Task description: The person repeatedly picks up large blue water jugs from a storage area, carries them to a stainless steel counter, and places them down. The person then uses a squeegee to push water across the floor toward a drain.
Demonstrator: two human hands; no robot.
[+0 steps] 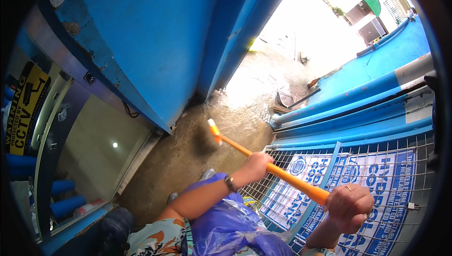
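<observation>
A long orange pole (292, 180) runs from my body down toward the wet floor. At its far end is a crosswise orange and white head (214, 132), close to the brown floor; the kind of head is too small to tell. My left hand (256, 167), with a dark watch at the wrist, is wrapped around the middle of the pole. My right hand (349, 207), wearing a ring, is closed around the thick near end.
To my left are a blue wall (150, 34) and a glass door (99, 143) with a yellow-black sign. On my right stands a wire grille (301, 162) with blue-and-white posters behind it. Near the bright opening lie a dustpan (285, 98) and a broom (282, 109).
</observation>
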